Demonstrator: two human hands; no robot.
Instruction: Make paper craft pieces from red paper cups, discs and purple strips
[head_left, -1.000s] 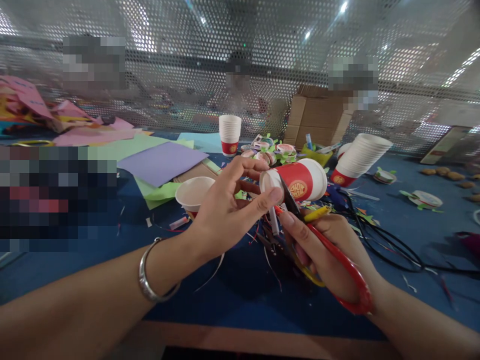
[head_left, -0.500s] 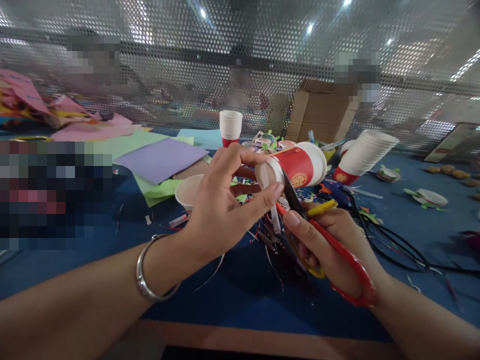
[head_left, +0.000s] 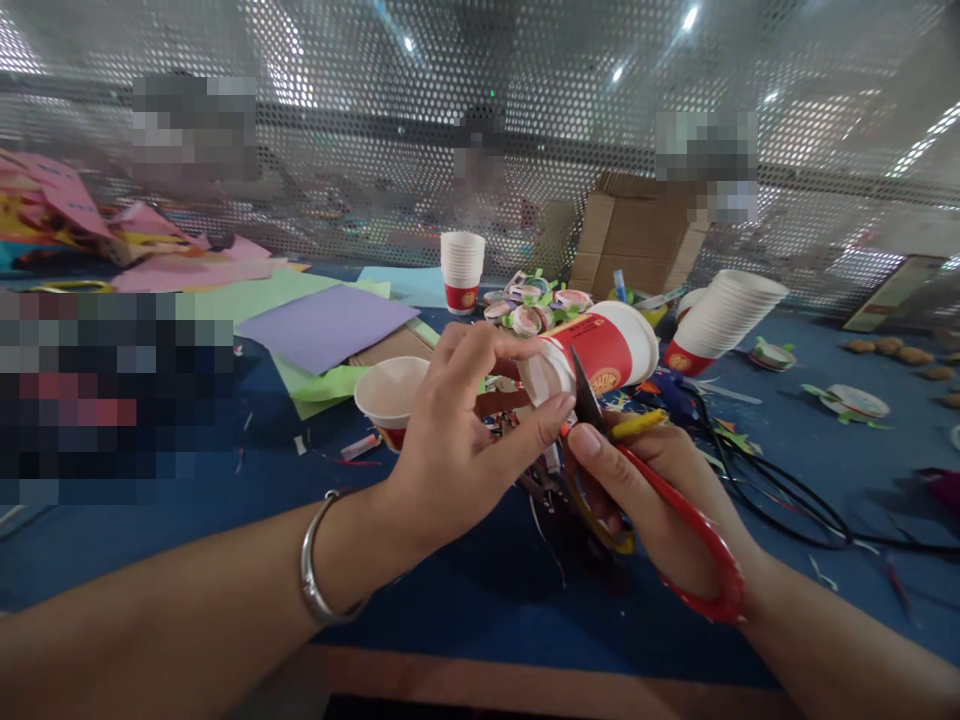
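Observation:
My left hand (head_left: 457, 440) pinches the base of a red and white paper cup (head_left: 600, 352), which lies on its side in the air, mouth pointing away to the right. My right hand (head_left: 660, 500) grips red and yellow scissors (head_left: 675, 520). Their dark blades point up and touch the cup near its base. A silver bangle (head_left: 319, 560) is on my left wrist. Under the hands the blue table (head_left: 487, 590) is littered with thin paper strips and scraps.
An open paper cup (head_left: 390, 392) sits just left of my hands. Cup stacks stand behind (head_left: 460, 270) and lie at the right (head_left: 724, 315). Coloured paper sheets (head_left: 322, 325) spread at the left, a cardboard box (head_left: 637, 235) and a perforated screen at the back, black cables (head_left: 780, 495) at the right.
The cup has dipped slightly and turned in my left fingers. The scissor blades stay at its base; both hands have shifted a little lower.

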